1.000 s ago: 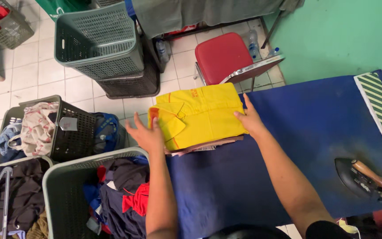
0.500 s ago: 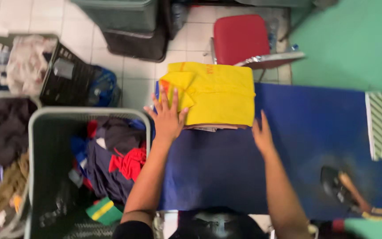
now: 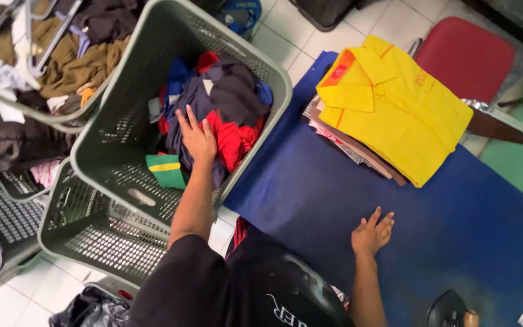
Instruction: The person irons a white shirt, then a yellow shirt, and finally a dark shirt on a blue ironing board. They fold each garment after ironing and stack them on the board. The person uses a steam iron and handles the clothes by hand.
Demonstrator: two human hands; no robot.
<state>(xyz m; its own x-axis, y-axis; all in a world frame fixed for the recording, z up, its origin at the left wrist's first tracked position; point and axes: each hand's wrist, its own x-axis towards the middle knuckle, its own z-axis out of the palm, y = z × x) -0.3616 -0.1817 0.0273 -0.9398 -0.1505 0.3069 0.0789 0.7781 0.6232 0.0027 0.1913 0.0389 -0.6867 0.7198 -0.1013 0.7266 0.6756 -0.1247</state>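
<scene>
My left hand (image 3: 197, 134) reaches down into a grey plastic laundry basket (image 3: 122, 136) and rests with fingers spread on a pile of dark blue, black and red clothes (image 3: 225, 115). My right hand (image 3: 371, 233) lies flat and open on the blue ironing surface (image 3: 310, 200), holding nothing. A folded yellow shirt (image 3: 394, 106) sits on a small stack of folded clothes at the far end of that surface, well away from both hands.
A second grey basket (image 3: 92, 236) stands under the first. Another basket with brown and dark clothes (image 3: 49, 60) is at top left. A red chair (image 3: 470, 57) stands beyond the yellow shirt. A dark iron (image 3: 449, 310) sits at the bottom right.
My left hand has left the yellow shirt and gone down into the basket of clothes. My right hand has drawn back along the blue surface. The view has swung left toward the baskets.
</scene>
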